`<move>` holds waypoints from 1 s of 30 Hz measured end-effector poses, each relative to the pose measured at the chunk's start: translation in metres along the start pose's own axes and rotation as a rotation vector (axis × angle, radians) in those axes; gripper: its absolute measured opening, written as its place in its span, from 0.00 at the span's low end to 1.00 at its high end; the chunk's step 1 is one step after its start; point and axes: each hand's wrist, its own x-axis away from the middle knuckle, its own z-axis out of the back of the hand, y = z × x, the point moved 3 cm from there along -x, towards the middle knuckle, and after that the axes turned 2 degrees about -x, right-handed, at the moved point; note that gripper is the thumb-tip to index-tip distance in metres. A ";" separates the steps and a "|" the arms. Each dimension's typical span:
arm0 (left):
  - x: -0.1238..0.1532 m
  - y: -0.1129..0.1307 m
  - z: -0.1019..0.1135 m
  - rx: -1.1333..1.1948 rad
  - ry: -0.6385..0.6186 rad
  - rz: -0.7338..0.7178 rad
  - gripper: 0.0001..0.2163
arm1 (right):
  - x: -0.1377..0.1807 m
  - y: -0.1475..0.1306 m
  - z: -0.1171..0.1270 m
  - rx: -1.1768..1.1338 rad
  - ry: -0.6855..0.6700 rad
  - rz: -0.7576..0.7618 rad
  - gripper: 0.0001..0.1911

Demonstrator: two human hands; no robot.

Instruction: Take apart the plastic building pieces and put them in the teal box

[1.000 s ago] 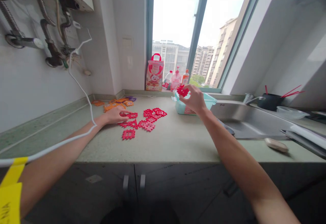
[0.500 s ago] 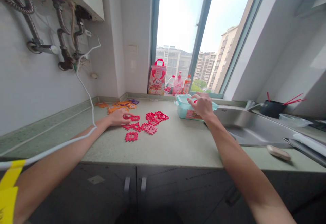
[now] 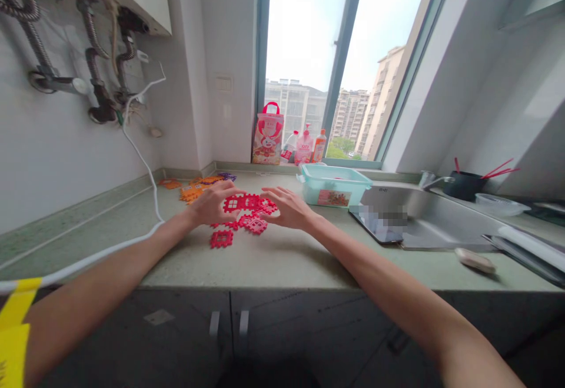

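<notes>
My left hand (image 3: 215,202) curls its thumb and fingers around a red toothed plastic building piece (image 3: 232,204) with a window-like cutout. Its right edge meets another red piece (image 3: 251,201); I cannot tell whether they are joined. Facing it from the right is my right hand (image 3: 288,206), thumb and fingers apart in a C shape. A red toothed piece (image 3: 269,206) shows between them, with no clear grip. Below the hands, more pink-red pieces (image 3: 255,225) lie overlapping on the counter, and a single square one (image 3: 221,238) sits nearer the front.
A teal plastic box (image 3: 333,179) stands open behind my right hand, beside the sink (image 3: 441,217). A phone (image 3: 375,226) lies at the sink's edge. Orange pieces (image 3: 194,191) and purple pieces (image 3: 227,176) lie at the back left. A white cable (image 3: 153,176) crosses near my left arm.
My right hand has left the teal box and come left to the red pieces, uncovering the phone. My left hand has moved slightly right, and its red piece looks raised.
</notes>
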 end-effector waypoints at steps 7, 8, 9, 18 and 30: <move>-0.005 0.021 -0.003 -0.039 0.048 -0.121 0.22 | -0.002 -0.009 -0.006 0.004 -0.076 0.027 0.10; -0.005 0.021 -0.003 -0.036 0.052 -0.120 0.22 | -0.002 -0.009 -0.006 0.002 -0.075 0.024 0.10; -0.005 0.022 -0.003 -0.030 0.053 -0.114 0.22 | -0.002 -0.010 -0.006 -0.005 -0.070 0.020 0.11; -0.012 0.045 -0.001 0.142 0.032 -0.013 0.21 | -0.005 -0.020 -0.008 -0.148 -0.021 0.034 0.13; -0.007 0.046 -0.010 0.271 0.012 0.001 0.19 | -0.004 -0.016 -0.011 -0.211 -0.002 0.057 0.11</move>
